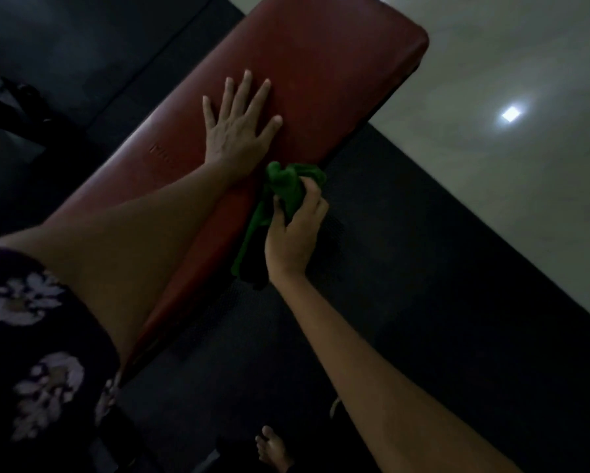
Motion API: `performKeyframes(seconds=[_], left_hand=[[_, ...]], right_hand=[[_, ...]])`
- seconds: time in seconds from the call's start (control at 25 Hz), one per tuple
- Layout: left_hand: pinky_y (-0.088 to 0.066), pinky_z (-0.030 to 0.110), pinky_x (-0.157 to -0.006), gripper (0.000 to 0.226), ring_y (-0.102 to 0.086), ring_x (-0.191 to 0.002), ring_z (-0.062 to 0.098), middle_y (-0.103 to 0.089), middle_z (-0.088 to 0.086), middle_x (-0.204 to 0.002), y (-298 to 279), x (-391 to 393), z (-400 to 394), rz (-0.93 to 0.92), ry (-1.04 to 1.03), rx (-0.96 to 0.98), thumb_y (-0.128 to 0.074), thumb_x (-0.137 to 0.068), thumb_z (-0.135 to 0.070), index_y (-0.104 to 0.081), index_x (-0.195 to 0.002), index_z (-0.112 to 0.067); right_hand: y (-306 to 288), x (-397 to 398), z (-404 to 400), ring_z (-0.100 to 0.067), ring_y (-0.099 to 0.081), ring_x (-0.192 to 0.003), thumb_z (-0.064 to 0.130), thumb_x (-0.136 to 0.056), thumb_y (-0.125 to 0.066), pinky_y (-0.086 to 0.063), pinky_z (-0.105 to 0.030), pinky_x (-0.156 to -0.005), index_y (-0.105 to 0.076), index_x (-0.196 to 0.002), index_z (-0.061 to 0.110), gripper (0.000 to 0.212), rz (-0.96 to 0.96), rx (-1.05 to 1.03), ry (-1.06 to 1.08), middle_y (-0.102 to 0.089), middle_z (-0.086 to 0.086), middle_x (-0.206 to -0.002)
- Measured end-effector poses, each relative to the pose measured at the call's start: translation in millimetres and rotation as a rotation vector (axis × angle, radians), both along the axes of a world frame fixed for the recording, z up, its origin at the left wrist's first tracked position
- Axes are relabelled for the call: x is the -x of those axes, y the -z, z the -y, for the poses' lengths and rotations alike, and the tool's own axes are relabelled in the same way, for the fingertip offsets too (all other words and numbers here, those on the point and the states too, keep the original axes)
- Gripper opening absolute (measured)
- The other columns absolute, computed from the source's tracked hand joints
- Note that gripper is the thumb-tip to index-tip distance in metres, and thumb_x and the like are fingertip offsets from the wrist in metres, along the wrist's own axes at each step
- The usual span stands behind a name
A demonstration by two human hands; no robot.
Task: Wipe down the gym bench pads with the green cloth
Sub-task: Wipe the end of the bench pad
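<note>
Left hand (239,126) spread flat on the red bench pad (320,80), right hand (295,230) bunches the green cloth (283,186) at its edge; soft, light, likely best gripped mid-wad.

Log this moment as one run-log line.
left hand: flat on red bench pad | right hand: grips green cloth at pad's side edge | stage: wiping pad edge

Red bench pad (320,63) under flat left hand (237,131), green cloth (286,186) at edge.
</note>
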State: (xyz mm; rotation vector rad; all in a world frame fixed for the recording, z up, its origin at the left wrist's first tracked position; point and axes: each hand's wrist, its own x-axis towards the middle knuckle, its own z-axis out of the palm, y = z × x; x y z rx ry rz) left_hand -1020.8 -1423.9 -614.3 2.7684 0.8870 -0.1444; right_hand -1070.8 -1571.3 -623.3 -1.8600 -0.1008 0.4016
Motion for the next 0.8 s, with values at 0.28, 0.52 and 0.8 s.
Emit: performKeyframes(seconds=[0.28,0.52,0.8], left_hand=[[0.006,0.049,-0.116,0.058,-0.001,-0.146,0.020,-0.011,0.000,-0.159,9.8,4.3,6.2,0.065,-0.028,-0.054,-0.029,-0.097,-0.052,-0.019,-0.149,-0.029],[0.005,0.049,-0.115,0.070,-0.003,-0.146,0.022,-0.013,0.001,-0.158,10.2,2.8,7.3,0.069,-0.036,-0.058,-0.016,-0.088,-0.061,-0.020,-0.149,-0.028],[0.003,0.051,-0.114,0.067,-0.008,-0.145,0.025,-0.018,0.004,-0.157,14.0,1.1,5.7,0.077,-0.025,-0.075,-0.023,-0.090,-0.058,-0.024,-0.148,-0.025]], right_hand=[[7.7,-71.8,-9.7,-0.013,-0.048,-0.099,0.016,-0.091,-0.056,-0.030,-0.006,-0.071,-0.048,-0.127,0.008,0.038,0.064,0.060,0.177,-0.048,-0.013,-0.120],[10.0,-94.4,-10.9,-0.010,-0.045,-0.096,0.014,-0.089,-0.059,-0.031,-0.009,-0.074,-0.052,-0.124,0.008,0.036,0.076,0.096,0.164,-0.048,-0.013,-0.118],[5.9,-225.0,-20.1,-0.010,-0.050,-0.095,0.016,-0.093,-0.054,-0.030,-0.002,-0.065,-0.048,-0.131,0.012,0.039,0.093,0.196,0.350,-0.050,-0.011,-0.117]])
